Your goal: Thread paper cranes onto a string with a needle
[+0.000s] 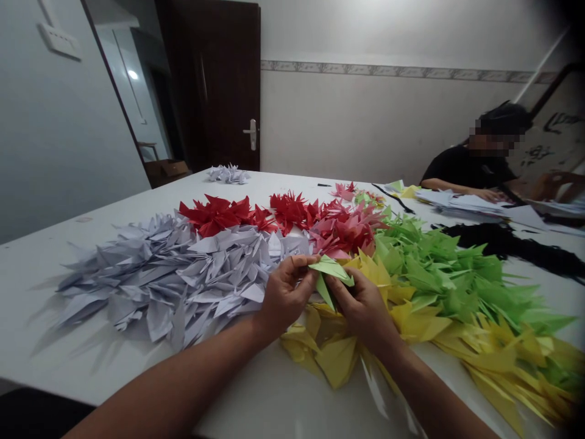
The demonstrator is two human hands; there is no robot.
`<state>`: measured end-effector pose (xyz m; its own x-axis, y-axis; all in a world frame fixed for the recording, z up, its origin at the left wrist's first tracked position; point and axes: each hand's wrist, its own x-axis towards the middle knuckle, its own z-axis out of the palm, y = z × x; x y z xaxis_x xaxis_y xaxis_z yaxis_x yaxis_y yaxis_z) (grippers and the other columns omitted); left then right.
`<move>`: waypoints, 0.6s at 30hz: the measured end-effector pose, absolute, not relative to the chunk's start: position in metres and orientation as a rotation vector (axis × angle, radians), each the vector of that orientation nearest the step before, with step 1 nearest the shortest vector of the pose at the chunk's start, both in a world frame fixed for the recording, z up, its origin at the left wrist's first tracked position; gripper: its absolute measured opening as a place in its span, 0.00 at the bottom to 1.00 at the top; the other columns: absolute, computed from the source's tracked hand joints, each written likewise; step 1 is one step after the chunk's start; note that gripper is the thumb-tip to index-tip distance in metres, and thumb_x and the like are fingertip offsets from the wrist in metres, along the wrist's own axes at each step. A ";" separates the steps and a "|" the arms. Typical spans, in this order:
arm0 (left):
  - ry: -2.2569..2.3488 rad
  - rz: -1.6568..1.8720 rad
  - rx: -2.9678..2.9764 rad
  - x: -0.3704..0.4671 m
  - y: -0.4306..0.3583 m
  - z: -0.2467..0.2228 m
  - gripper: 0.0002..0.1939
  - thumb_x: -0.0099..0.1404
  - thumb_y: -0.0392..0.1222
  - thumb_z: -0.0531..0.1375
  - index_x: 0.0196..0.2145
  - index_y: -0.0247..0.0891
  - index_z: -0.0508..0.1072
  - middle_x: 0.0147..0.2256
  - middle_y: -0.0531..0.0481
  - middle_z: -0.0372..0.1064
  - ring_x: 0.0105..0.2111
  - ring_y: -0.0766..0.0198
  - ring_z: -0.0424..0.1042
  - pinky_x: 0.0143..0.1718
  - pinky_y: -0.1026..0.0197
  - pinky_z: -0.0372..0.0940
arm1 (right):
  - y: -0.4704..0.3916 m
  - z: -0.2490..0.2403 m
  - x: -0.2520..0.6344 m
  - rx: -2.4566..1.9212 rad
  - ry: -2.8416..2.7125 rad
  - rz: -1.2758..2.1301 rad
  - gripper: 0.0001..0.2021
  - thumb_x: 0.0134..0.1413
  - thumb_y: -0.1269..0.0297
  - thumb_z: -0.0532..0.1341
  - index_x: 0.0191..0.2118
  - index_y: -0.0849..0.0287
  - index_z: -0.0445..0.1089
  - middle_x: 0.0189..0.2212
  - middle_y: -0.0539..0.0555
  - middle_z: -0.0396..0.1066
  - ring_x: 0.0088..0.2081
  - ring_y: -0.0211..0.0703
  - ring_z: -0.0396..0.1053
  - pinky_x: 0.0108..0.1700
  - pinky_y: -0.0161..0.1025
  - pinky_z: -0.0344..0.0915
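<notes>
A light green folded paper piece [331, 267], shaped like an origami crane part with pointed ends, is held up between my two hands over the table. The fingertips of my left hand [289, 288] pinch its left end. On the right side, my right hand [363, 302] grips its body, the thumb pressed on the paper. Beneath and around both hands lie heaps of folded paper pieces: a white heap [201, 280] to the left, a yellow heap [338, 360] below my right hand, a green heap [434, 262] to the right. Beyond are red pieces [217, 213] and pink pieces [350, 225].
The white table [82, 360] fills the foreground. A small white paper cluster [228, 174] lies at its far edge. Black strands [516, 244] and paper sheets [470, 201] are on the right. Across the table sits a person [479, 161] in a dark shirt. A dark door [219, 85] stands behind.
</notes>
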<state>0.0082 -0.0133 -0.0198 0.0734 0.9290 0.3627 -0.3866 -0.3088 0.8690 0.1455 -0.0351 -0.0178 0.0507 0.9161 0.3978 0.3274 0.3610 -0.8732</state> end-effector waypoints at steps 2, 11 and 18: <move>0.626 1.506 1.243 0.008 -0.014 -0.020 0.10 0.55 0.39 0.65 0.36 0.36 0.74 0.39 0.46 0.75 0.38 0.62 0.74 0.42 0.63 0.68 | -0.035 -0.017 0.146 -1.177 -1.475 0.733 0.14 0.52 0.52 0.59 0.32 0.60 0.65 0.18 0.44 0.58 0.19 0.32 0.53 0.21 0.30 0.53; 0.602 1.551 1.071 0.006 -0.001 -0.011 0.10 0.51 0.42 0.67 0.30 0.34 0.74 0.29 0.51 0.74 0.28 0.70 0.71 0.31 0.69 0.66 | -0.036 -0.010 0.147 -1.045 -1.440 0.921 0.16 0.50 0.51 0.61 0.35 0.60 0.65 0.19 0.46 0.62 0.18 0.30 0.52 0.19 0.30 0.50; 0.535 1.240 0.592 -0.003 0.004 0.003 0.03 0.57 0.35 0.57 0.29 0.34 0.70 0.26 0.50 0.74 0.26 0.65 0.75 0.29 0.66 0.68 | -0.042 -0.009 0.146 -1.004 -1.466 0.750 0.16 0.52 0.52 0.60 0.39 0.60 0.70 0.24 0.51 0.70 0.21 0.33 0.62 0.22 0.32 0.59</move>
<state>-0.0027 0.0041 0.0029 0.2416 0.9687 -0.0564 -0.7054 0.2152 0.6754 0.1462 -0.0415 -0.0088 0.0160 0.8986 0.4384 0.1698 0.4297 -0.8869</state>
